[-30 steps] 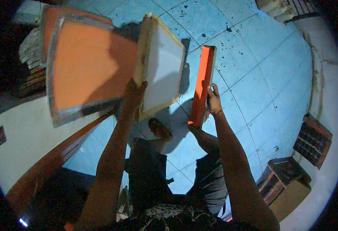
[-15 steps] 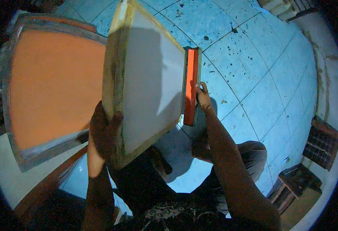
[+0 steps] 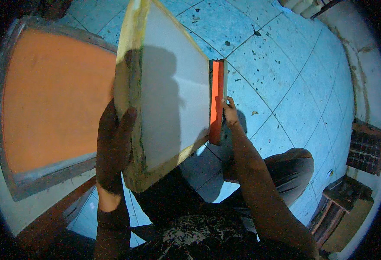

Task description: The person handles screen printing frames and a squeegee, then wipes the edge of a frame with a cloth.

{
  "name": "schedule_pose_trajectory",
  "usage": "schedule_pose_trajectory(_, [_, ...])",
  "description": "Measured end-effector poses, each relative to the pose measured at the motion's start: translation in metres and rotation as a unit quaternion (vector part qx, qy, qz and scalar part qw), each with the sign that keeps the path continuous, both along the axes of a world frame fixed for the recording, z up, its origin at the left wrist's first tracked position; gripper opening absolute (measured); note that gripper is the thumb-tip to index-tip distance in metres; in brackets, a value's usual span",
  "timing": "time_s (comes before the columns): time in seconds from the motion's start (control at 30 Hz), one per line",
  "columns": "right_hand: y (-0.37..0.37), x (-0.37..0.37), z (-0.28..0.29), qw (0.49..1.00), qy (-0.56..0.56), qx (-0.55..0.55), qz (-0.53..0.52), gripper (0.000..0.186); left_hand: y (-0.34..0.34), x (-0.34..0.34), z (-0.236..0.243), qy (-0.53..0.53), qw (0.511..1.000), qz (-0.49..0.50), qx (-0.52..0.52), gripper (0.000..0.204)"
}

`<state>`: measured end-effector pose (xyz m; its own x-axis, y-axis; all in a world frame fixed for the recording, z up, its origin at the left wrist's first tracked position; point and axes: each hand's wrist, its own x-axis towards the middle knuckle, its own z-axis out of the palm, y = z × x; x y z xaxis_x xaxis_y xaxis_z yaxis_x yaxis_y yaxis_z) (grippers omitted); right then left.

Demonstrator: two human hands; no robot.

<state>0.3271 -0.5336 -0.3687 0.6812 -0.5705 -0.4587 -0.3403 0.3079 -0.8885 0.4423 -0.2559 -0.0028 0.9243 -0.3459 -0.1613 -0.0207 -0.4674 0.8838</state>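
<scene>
Orange lines one trough [image 3: 217, 86] in right hand [image 3: 230, 112]; left hand [image 3: 113, 145] holds one screen [image 3: 166, 95].

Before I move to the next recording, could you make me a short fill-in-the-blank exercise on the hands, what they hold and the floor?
1. In this view, the left hand grips the pale-panelled frame by its ____ side.
2. The long bar in the right hand shares its main colour, ____, with the large framed panel at far left.
3. The tiled floor looks ____ in colour.

Missing words: left; orange; blue.
</scene>
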Motion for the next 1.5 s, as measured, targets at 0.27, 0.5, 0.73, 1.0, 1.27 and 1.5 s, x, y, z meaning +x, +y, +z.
schedule_pose_trajectory(0.27, [-0.035,-0.009,0.011,0.998,-0.048,0.025,-0.024,0.025,0.007,0.007,-0.008,0.052,0.996,0.026,-0.071,0.044])
schedule_pose_trajectory(0.5, [-0.039,-0.008,0.036,0.999,-0.019,0.045,-0.007,0.029,0.017,0.013,-0.041,0.093,0.995,0.032,-0.025,0.045])
schedule_pose_trajectory(0.73, [-0.047,-0.007,0.014,0.999,-0.028,0.028,0.011,0.029,0.024,0.009,-0.053,0.069,0.996,0.046,-0.044,0.046])
schedule_pose_trajectory(1.0, [-0.048,0.008,0.005,0.999,0.011,0.005,0.043,0.029,0.022,0.020,-0.040,0.119,0.991,0.029,-0.056,0.045])
schedule_pose_trajectory(1.27, [-0.044,0.016,0.008,0.996,0.023,-0.079,0.038,0.033,0.017,0.025,-0.042,0.095,0.994,0.042,-0.012,0.044])
schedule_pose_trajectory(1.5, [-0.042,0.016,0.020,0.993,0.012,-0.101,0.053,0.045,0.018,0.029,-0.045,0.079,0.995,0.021,-0.060,0.043])
